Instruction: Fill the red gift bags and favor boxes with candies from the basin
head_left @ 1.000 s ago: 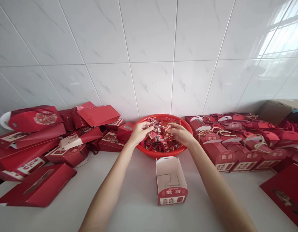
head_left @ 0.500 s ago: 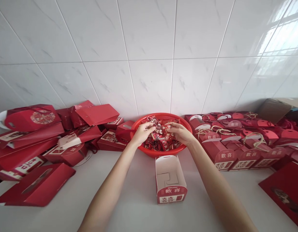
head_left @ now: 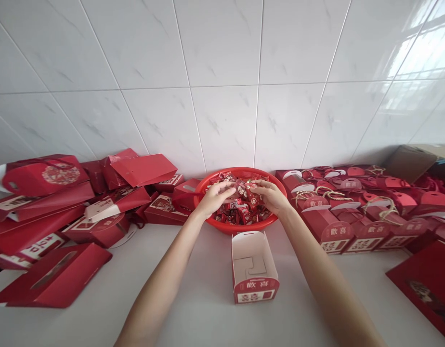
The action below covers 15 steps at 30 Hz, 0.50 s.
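Observation:
My left hand (head_left: 215,198) and my right hand (head_left: 271,195) are both over the red plastic basket (head_left: 240,229), which is full of small red wrapped candies (head_left: 241,210). Between my hands, just above the heap, are a few candies (head_left: 240,189). Fingers and thumb of each hand close on them from either side; how many each holds is hard to make out. In front of the basket stands a small red gift box (head_left: 256,288), its top open and its pale inside bare.
Flat and part-folded red boxes (head_left: 51,282) pile up on the left. Rows of red gift boxes (head_left: 331,229) with rope handles stand on the right. A large red box (head_left: 425,270) lies at the right edge, and a tiled wall (head_left: 226,125) rises behind.
My fingers have shifted slightly over the basket, and the candies between my hands have changed position. More of the heap shows below them. The gift box stays in place.

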Each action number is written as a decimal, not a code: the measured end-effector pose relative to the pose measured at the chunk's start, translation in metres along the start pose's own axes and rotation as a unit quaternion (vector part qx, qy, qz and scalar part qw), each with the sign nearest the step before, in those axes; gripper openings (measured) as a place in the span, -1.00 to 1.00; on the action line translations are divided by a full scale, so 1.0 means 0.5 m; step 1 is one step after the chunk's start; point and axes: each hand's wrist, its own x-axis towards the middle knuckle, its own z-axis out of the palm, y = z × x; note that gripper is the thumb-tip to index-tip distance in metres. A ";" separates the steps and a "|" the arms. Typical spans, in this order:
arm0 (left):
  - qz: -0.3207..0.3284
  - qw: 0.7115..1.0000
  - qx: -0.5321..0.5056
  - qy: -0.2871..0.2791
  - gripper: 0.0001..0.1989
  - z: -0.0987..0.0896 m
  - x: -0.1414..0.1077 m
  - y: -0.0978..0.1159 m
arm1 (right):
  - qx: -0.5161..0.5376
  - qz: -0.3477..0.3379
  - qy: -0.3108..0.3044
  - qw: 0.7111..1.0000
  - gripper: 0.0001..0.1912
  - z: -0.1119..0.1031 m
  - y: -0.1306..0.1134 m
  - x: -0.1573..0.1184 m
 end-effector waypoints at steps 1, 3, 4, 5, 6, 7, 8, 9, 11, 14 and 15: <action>-0.004 0.999 0.035 -0.011 -0.61 -0.005 -0.001 0.000 | 0.011 -0.004 0.019 1.000 -0.74 -0.001 0.000 0.002; -0.008 0.989 0.141 -0.041 -0.67 -0.016 -0.003 -0.002 | 0.028 -0.010 0.047 0.998 -0.78 -0.006 -0.001 0.008; -0.013 0.978 0.201 -0.060 -0.71 -0.021 -0.004 -0.003 | 0.035 -0.012 0.056 0.998 -0.79 -0.009 -0.001 0.010; -0.021 0.963 0.255 -0.082 -0.76 -0.027 -0.004 -0.005 | 0.041 -0.013 0.065 0.997 -0.80 -0.011 -0.001 0.012; -0.033 0.948 0.301 -0.100 -0.80 -0.032 -0.004 -0.007 | 0.047 -0.013 0.071 0.996 -0.80 -0.013 -0.001 0.014; -0.045 0.934 0.335 -0.114 -0.81 -0.037 -0.004 -0.009 | 0.052 -0.012 0.075 0.996 -0.80 -0.015 0.000 0.015; -0.053 0.924 0.360 -0.117 -0.81 -0.042 -0.004 -0.010 | 0.057 -0.012 0.077 0.995 -0.80 -0.016 0.000 0.015; -0.054 0.917 0.380 -0.110 -0.79 -0.047 -0.005 -0.010 | 0.061 -0.012 0.076 0.995 -0.81 -0.017 0.000 0.015; -0.037 0.908 0.412 -0.069 -0.75 -0.056 -0.007 -0.007 | 0.071 -0.015 0.075 0.995 -0.80 -0.017 0.000 0.015; -0.012 0.896 0.442 -0.031 -0.68 -0.060 -0.015 0.004 | 0.086 -0.022 0.078 0.993 -0.78 -0.016 0.001 0.015; -0.006 0.895 0.445 -0.036 -0.66 -0.055 -0.017 0.009 | 0.091 -0.025 0.080 0.992 -0.79 -0.017 0.001 0.015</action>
